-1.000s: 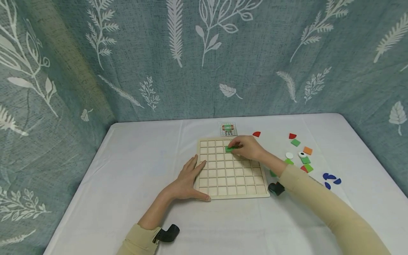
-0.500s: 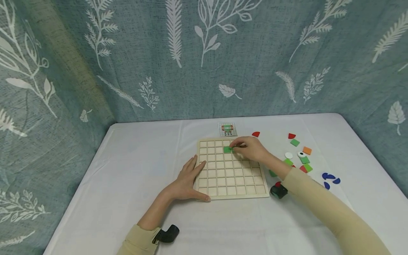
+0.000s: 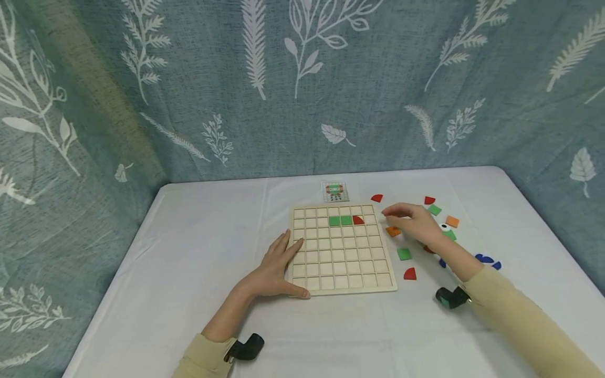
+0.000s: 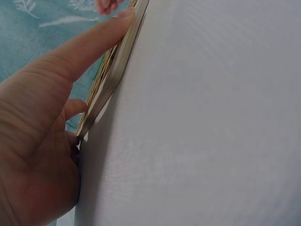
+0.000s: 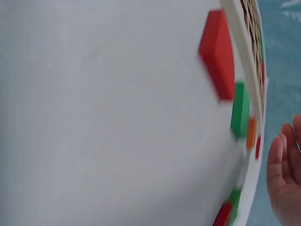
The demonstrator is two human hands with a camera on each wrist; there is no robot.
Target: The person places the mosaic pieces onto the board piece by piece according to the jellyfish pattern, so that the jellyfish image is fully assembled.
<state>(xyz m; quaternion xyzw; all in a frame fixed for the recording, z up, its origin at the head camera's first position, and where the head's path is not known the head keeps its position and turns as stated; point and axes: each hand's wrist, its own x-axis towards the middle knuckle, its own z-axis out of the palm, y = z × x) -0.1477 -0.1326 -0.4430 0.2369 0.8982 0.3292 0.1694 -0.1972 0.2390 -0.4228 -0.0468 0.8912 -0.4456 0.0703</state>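
A wooden grid board [image 3: 326, 255] lies on the white table. Two green squares [image 3: 340, 220] and a red quarter-round piece [image 3: 358, 220] sit side by side in one of its upper rows. My left hand [image 3: 276, 270] rests along the board's left edge, fingers spread. In the left wrist view, that hand's thumb [image 4: 89, 44] lies straight along the board's edge [image 4: 113, 75]. Off the right side, above the loose pieces, hovers my right hand [image 3: 416, 223], its fingers loosely bent and nothing seen between them. An orange piece [image 3: 393, 231] lies just below its fingertips.
A small picture card [image 3: 334, 191] lies behind the board. Right of it are scattered a green square [image 3: 404, 254], a red quarter-round [image 3: 410, 274], an orange square [image 3: 452, 221], several blue pieces [image 3: 484, 258] and an eye disc [image 3: 444, 227]. A leaf-patterned curtain [image 3: 264, 142] hangs behind.
My right hand has let go over the board and moved right, off its edge. Two green squares and a red quarter-round now show in the row. The left hand has stayed in place.
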